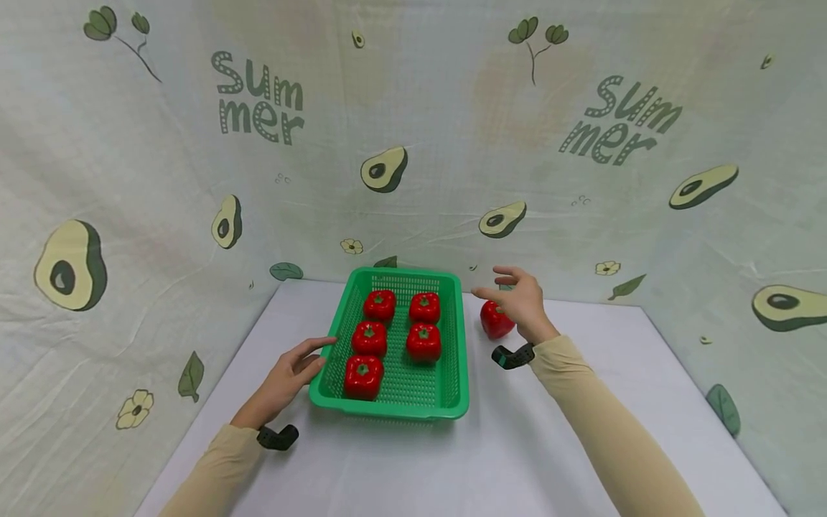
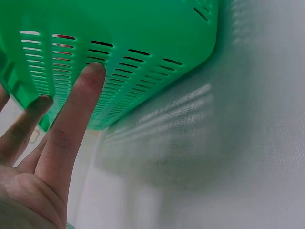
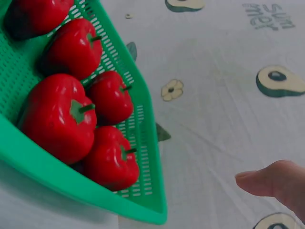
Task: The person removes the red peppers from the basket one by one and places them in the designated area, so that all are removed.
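Observation:
A green plastic basket (image 1: 413,412) stands on the table with several red bell peppers (image 1: 363,377) inside, three in its left column and two in its right. My left hand (image 1: 287,380) is at the basket's left side, its fingers extended against or close to the slotted wall; in the left wrist view the index finger (image 2: 71,124) lies over the slots. Another red bell pepper (image 1: 495,321) sits on the table right of the basket. My right hand (image 1: 522,301) hovers by that pepper, partly covering it, with fingers spread and nothing held. Only the thumb (image 3: 267,180) shows in the right wrist view.
The white table (image 1: 400,474) ends at a cloth backdrop (image 1: 439,93) printed with avocados and lettering, which rises behind and at both sides. A black band is on each wrist.

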A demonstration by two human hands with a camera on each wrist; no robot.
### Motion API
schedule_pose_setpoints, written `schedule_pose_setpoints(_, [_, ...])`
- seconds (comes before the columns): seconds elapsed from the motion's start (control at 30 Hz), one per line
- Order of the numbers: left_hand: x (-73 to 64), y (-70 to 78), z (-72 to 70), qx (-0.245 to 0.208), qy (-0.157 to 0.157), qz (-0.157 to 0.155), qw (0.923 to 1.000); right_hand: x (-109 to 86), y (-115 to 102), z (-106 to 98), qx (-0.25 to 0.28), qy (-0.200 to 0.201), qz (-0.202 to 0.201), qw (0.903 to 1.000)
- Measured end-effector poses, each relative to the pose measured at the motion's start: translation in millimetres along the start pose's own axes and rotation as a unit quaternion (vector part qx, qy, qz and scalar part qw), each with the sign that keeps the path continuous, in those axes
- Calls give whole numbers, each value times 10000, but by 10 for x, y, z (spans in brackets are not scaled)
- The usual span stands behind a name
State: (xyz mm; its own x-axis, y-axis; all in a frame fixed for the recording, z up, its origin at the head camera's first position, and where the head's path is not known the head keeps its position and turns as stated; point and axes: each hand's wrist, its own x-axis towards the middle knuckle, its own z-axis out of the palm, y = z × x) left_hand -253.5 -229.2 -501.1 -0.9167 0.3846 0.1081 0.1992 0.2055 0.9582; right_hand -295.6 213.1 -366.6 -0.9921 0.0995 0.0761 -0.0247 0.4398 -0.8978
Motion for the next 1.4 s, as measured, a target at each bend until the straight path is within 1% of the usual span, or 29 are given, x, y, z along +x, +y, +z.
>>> schedule_pose_setpoints(0.13, [3, 6, -1, 16, -13, 49, 10000, -32, -75, 60, -26, -71, -30, 10000])
schedule_pose_setpoints(0.23, [-2, -1, -3, 28, -12, 51, 10000, -60, -116, 114, 96, -165, -42, 9998])
schedule_pose_setpoints(0.4, [-33, -20, -10, 33, 8, 47, 10000, -112, -185, 241, 379, -539, -155, 9977])
schedule_pose_setpoints(0.5, [-56, -29, -14, 11, 33, 40, 10000, -133, -212, 334, 408, -747, -255, 9960])
schedule_pose_setpoints(0.83, [-48, -34, -6, -47, 24, 20, 10000, -151, -200, 560, 649, -915, -254, 9934])
schedule_pose_setpoints(1.0, [-41, -27, 1, -33, 40, 15, 10000, -180, -194, 659, 498, -1034, -249, 9931])
schedule_pose_setpoints(1.3, [-10, -18, -8, -6, 30, 30, 10000, -181, -129, 861, 25, -1095, -254, 9937])
schedule_pose_setpoints(1.4, [-8, -9, -7, -3, 15, 24, 10000, -181, -117, 911, -266, -1090, -334, 9931])
